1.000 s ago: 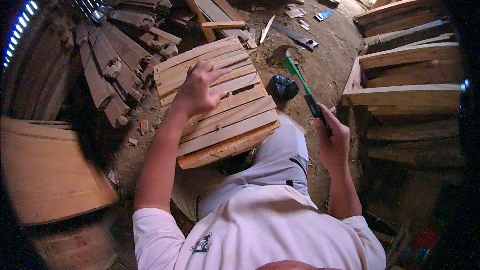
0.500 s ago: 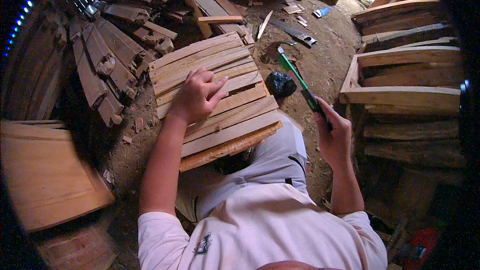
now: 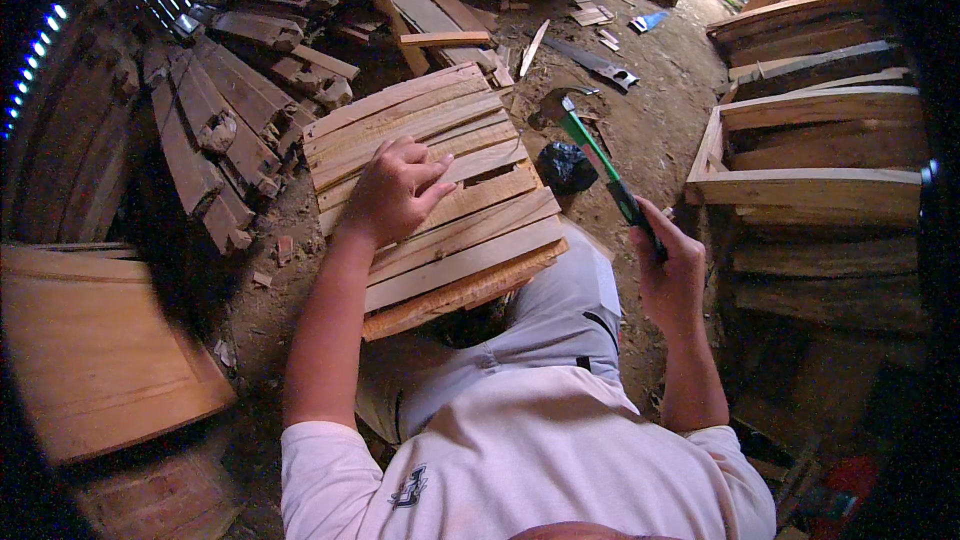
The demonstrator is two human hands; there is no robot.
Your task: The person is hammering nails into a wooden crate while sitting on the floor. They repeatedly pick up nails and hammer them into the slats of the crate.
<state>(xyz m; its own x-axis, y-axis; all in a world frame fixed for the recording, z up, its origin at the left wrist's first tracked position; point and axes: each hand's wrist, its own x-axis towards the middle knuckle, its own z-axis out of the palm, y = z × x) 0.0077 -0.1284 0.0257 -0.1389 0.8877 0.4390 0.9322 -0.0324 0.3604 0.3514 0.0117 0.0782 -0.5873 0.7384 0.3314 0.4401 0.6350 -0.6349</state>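
A panel of wooden slats (image 3: 470, 230) lies tilted across my lap and the dirt floor. My left hand (image 3: 395, 190) rests on its middle slats, fingers bent and touching the wood. To the right, my right hand (image 3: 672, 265) is shut on the black grip of a green-handled hammer (image 3: 592, 152). The hammer is raised, its metal head up beyond the panel's far right corner. A small black bag (image 3: 566, 167) sits on the ground just under the hammer's shaft.
Stacked wooden crates (image 3: 820, 170) stand at the right. Loose planks and slat pieces (image 3: 230, 120) pile up at the left and back. A flat board (image 3: 90, 360) lies at the lower left. Offcuts and a saw blade (image 3: 592, 60) litter the dirt beyond.
My left hand slid a little nearer along the slats and its fingers curled in. The hammer in my right hand swung slightly, staying raised.
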